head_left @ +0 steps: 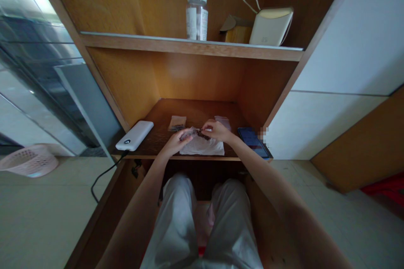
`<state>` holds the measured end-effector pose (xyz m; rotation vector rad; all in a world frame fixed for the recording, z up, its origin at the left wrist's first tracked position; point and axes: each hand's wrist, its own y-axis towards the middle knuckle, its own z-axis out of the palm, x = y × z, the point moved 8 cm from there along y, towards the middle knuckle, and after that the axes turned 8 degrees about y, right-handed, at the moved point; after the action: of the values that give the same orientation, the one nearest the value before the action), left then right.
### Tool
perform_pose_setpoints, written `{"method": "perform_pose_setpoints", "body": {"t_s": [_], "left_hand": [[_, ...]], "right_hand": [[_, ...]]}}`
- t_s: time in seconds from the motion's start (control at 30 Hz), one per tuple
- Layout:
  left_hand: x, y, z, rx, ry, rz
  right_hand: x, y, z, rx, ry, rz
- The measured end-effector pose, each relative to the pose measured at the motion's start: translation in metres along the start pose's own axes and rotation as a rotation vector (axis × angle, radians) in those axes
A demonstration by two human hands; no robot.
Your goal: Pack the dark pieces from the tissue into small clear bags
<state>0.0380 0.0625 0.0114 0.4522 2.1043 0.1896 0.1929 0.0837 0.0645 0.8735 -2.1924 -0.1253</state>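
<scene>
My left hand is closed on the crinkled edge of a clear plastic bag, low over the brown shelf board. My right hand is bent in a pinch just right of it; what its fingertips hold is too small to make out. Small dark pieces show between the two hands. Under them a white, tissue-like sheet lies near the board's front edge. A small clear bag with thin dark pieces lies beyond my left hand. Another clear zip bag is partly hidden behind my right hand.
A white power bank with a black cable lies at the left. At the right edge rests a phone. The upper shelf carries a clear bottle and a cream-coloured device with a strap. My knees are below the board.
</scene>
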Motion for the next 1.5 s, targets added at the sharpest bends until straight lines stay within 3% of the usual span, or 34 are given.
{"method": "perform_pose_setpoints", "body": {"t_s": [0.27,0.4,0.57,0.83,1.07,1.23,1.37,1.5], "left_hand": [[-0.007,-0.002,-0.001,0.011,0.006,-0.030],[-0.006,-0.002,-0.001,0.000,-0.015,-0.009],[-0.004,-0.001,-0.001,-0.002,-0.004,-0.002],[-0.002,-0.001,-0.001,-0.003,0.032,-0.018],[0.001,0.000,0.000,0.008,0.022,-0.007],[-0.002,0.000,-0.001,-0.007,0.018,-0.002],[-0.005,-0.001,-0.001,0.009,0.025,0.008],[-0.004,-0.002,-0.001,0.016,0.044,-0.012]], "right_hand": [[0.027,0.012,0.014,0.025,-0.005,-0.074],[0.013,0.007,0.006,0.045,-0.110,0.001],[-0.013,-0.004,0.016,0.243,-0.332,0.105],[-0.016,-0.013,0.021,0.399,-0.407,0.126],[-0.011,-0.007,0.009,0.285,-0.400,0.146],[-0.016,-0.005,0.022,0.370,-0.391,0.145],[-0.017,-0.012,0.010,0.247,-0.351,0.130],[-0.019,-0.023,0.005,0.265,-0.225,0.122]]}}
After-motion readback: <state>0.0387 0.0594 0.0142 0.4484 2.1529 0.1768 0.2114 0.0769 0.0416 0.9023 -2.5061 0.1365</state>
